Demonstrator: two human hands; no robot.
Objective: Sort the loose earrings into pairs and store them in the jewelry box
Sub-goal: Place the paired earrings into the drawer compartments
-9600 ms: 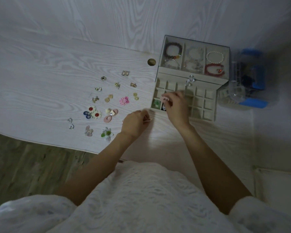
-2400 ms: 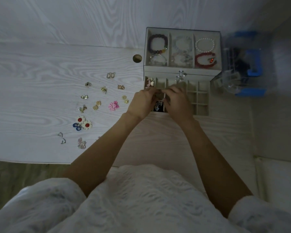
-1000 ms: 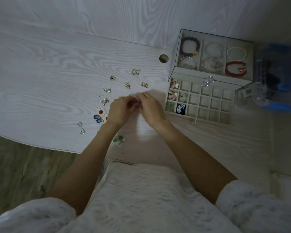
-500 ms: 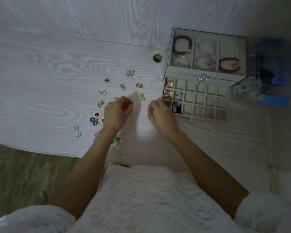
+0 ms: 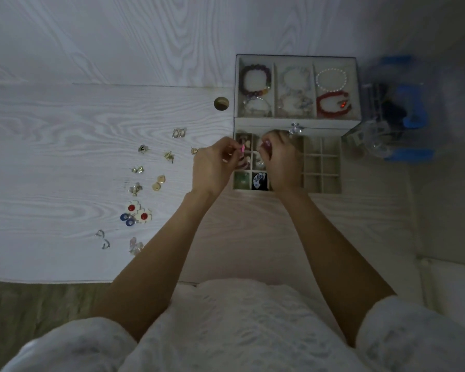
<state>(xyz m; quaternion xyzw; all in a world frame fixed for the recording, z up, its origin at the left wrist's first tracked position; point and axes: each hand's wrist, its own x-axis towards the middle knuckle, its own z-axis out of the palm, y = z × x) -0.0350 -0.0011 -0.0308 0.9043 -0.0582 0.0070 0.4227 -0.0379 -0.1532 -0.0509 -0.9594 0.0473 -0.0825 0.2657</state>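
Now, left hand pinching small pink earring, right hand curled, contents unclear, over gridded jewelry box

Pink earring pinched over jewelry box — drawer open.

Both hands, left hand and right hand, raised close together, fingers curled.

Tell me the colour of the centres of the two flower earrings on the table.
Red centres on white petals, on the flower earrings; the head view shows them.
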